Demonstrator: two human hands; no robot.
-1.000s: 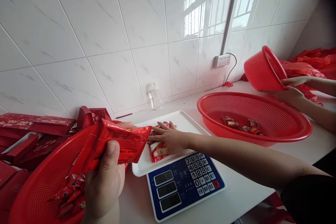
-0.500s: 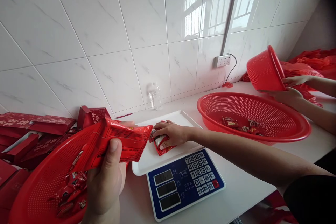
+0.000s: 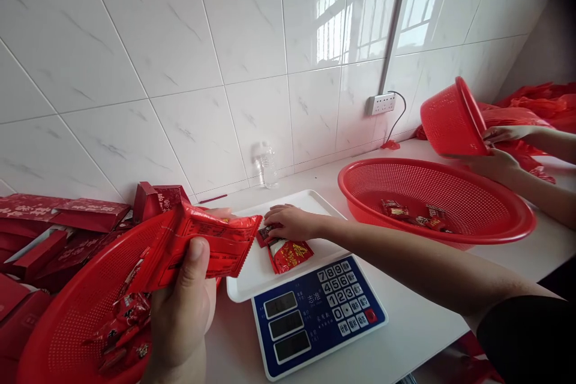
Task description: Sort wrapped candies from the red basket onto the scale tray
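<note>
My left hand (image 3: 186, 306) is closed round a shiny red packet (image 3: 211, 246), with the thumb flat across its printed side. A digital scale (image 3: 321, 312) stands in front of me, topped by a white tray (image 3: 247, 282). My right hand (image 3: 292, 222) reaches over the tray, its fingers curled down onto a small dark red packet (image 3: 265, 237). Beside it on the tray lies a red packet with gold writing (image 3: 290, 255), partly under the hand. The right fingertips are partly hidden.
A red basket (image 3: 58, 312) with small packets stands at left, beside several red boxes (image 3: 90, 214). Another red basket (image 3: 508, 216) holding packets stands at right. A co-worker's hands (image 3: 490, 156) hold a tilted basket (image 3: 445, 120). A clear bottle (image 3: 269, 168) stands by the wall.
My right hand has shifted up and away from the gold-lettered packet, which now shows more, and onto the small dark red one. My left hand keeps its packet almost still.
</note>
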